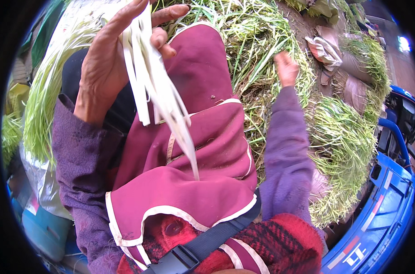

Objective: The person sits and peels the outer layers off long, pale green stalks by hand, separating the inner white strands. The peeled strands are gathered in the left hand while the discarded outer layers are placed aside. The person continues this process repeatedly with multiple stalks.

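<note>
My left hand [108, 55], raised at the upper left, is closed round a small bunch of white chive-like stalks [164, 93]. The stalks hang down over the maroon apron [200, 155] on my lap, their lower ends spread apart. My right hand [287, 69] reaches out over a loose heap of green leafy stalks [244, 50] with dry, brownish bits among them. Its fingers look bent together at the heap; what they hold, if anything, I cannot make out.
A pile of pale stalks with light green leaves [47, 105] lies on my left, above a teal container [45, 230]. More green bundles [339, 146] lie on the right, beside a crumpled cloth or sack [325, 51] and a blue vehicle [376, 219].
</note>
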`<state>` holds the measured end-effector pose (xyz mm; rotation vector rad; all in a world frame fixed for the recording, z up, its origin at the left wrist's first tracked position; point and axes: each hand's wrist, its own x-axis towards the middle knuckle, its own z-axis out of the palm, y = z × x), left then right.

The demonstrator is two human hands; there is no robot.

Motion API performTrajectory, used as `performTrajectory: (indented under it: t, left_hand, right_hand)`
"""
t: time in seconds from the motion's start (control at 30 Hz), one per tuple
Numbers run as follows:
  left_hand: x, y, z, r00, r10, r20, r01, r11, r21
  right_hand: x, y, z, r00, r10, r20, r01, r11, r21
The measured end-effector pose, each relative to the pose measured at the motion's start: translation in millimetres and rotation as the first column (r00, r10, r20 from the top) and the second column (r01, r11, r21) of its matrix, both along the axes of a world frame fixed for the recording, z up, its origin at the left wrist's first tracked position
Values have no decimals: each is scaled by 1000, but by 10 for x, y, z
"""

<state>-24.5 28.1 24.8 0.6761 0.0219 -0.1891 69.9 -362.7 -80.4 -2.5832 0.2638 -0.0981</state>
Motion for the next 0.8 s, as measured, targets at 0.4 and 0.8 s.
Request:
performTrajectory:
  t: [0.4, 0.8]
  left_hand:
    - [85, -116, -48, 997, -53, 50, 56, 996, -75]
    - [78, -342, -85, 968, -71, -242, 107, 985, 138]
  right_hand:
    - [-964, -225, -1344, 895, -193, -402, 162, 981, -109]
    - [-994, 126, 715, 988, 62, 141, -138, 759, 636]
